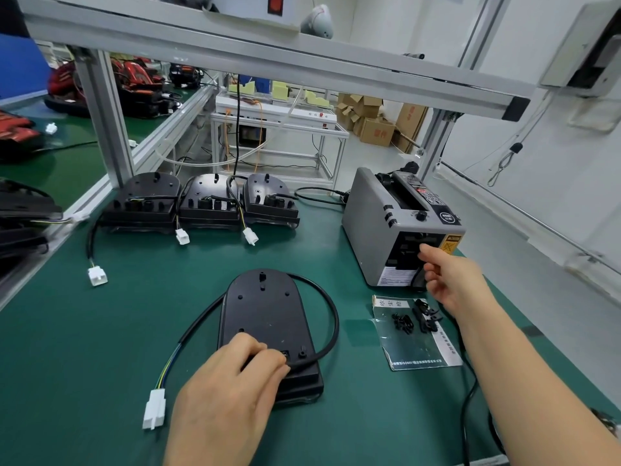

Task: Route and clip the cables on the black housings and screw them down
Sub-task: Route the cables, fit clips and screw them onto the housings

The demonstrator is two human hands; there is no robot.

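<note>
A black housing (265,314) lies flat on the green mat in front of me. Its black cable (331,317) loops round the right side and runs out to the left, ending in a white connector (154,410). My left hand (228,395) rests on the housing's near end, fingers curled over the cable where it meets the housing. My right hand (447,280) is stretched out to the front slot of the grey tape dispenser (400,227), fingers loosely bent at its outlet; whether it holds tape is unclear. Black screws (403,322) and clips (425,314) lie on a plastic sheet.
Three more black housings (201,203) with cables and white connectors stand in a row at the back of the mat. An aluminium frame post (104,119) rises at the back left. A black power cord (468,398) trails along the right edge.
</note>
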